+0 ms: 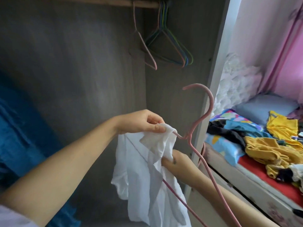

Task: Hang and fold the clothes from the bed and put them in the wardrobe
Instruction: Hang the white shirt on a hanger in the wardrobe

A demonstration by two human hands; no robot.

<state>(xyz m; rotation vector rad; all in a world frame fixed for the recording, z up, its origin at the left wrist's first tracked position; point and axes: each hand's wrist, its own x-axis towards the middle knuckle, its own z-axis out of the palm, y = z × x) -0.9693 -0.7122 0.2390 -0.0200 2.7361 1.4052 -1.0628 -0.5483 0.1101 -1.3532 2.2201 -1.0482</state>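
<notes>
hands [147, 122] threading white shirt [147, 174], pink hanger [199, 154]

Bed [255, 181] at right, red sheet along near edge. On it: patterned light-blue cover [229, 149], grey-blue pillow [265, 107] at head, crumpled mustard-yellow garments [268, 153], shiny yellow garment [282, 126], black garment [226, 130]. Wooden wardrobe rail [98, 2] above: bare coloured wire hangers [173, 45].

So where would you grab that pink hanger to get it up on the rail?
Probably at the neck of the pink hanger, just below the hook, coming from the right. The hook's tip opens left, the left arm is buried in the white shirt, and the left hand already pinches cloth there. Gripping the neck leaves the hook free for the rail.
</notes>
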